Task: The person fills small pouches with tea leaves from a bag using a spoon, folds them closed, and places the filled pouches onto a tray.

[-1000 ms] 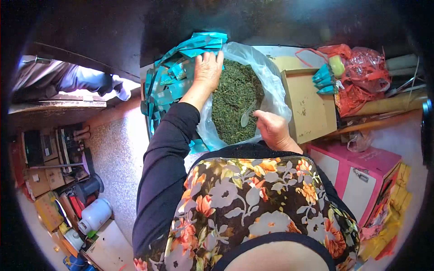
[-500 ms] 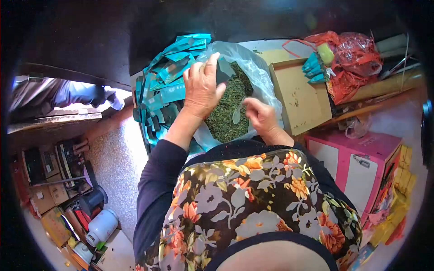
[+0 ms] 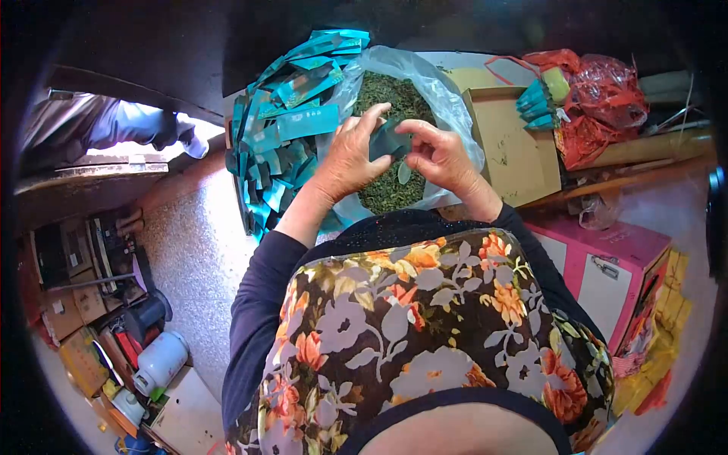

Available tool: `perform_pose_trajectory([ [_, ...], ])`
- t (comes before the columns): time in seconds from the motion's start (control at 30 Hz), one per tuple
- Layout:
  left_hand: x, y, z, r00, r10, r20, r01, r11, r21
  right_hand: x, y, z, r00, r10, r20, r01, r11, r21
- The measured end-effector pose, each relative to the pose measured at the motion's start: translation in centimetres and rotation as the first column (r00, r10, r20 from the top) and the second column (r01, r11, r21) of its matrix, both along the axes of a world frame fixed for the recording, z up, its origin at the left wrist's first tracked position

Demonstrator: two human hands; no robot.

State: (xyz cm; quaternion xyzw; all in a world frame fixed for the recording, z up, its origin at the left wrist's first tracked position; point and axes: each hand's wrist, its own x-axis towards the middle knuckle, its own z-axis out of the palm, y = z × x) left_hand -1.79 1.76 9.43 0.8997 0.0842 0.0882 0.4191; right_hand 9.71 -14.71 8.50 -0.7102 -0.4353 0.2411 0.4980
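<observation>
The left hand (image 3: 353,158) gripped a small dark packet (image 3: 387,142) between thumb and fingers, over leaves (image 3: 394,199) in a clear bag (image 3: 459,115); the right hand (image 3: 444,161) pinched a spoon (image 3: 404,174). Beside the bag lay teal packets (image 3: 303,123) and a cardboard tray (image 3: 519,155).

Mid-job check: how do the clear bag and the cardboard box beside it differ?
The bag is see-through, while the box is opaque brown. The bag's rim is crumpled and rounded; the box has straight edges. The bag holds a broad mass of dried green leaves, whereas the box shows just scattered dark bits. Both are open at the top.
</observation>
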Motion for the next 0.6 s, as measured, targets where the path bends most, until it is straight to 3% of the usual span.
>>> perform_pose_trajectory([
  [0.13, -0.8, 0.4, -0.4, 0.999, -0.043, -0.004, 0.042, 0.996, -0.081, -0.2, 0.7, 0.0, 0.993, 0.087, 0.075, -0.079, 0.991, -0.104],
  [0.27, -1.6, 0.9, -2.0, 0.999, -0.032, 0.009, 0.033, 0.994, -0.101, -1.0, 1.4, -0.7, 0.985, 0.015, 0.173, -0.011, 1.000, -0.020],
  [0.37, -2.3, 1.1, -2.5, 0.999, 0.025, -0.038, -0.029, 0.993, -0.114, -1.8, 1.6, 0.0, 0.991, -0.097, 0.096, 0.095, 0.995, 0.024],
  [0.5, -2.9, 0.9, -5.2, 0.997, 0.022, -0.068, -0.034, 0.982, -0.186, -2.2, 1.9, -0.8, 0.988, -0.058, 0.140, 0.049, 0.996, 0.069],
  [0.6, -3.1, 0.8, -6.3, 0.998, 0.024, -0.057, -0.046, 0.901, -0.431, -2.5, 2.1, -1.1, 0.995, -0.075, 0.062, 0.072, 0.996, 0.056],
])
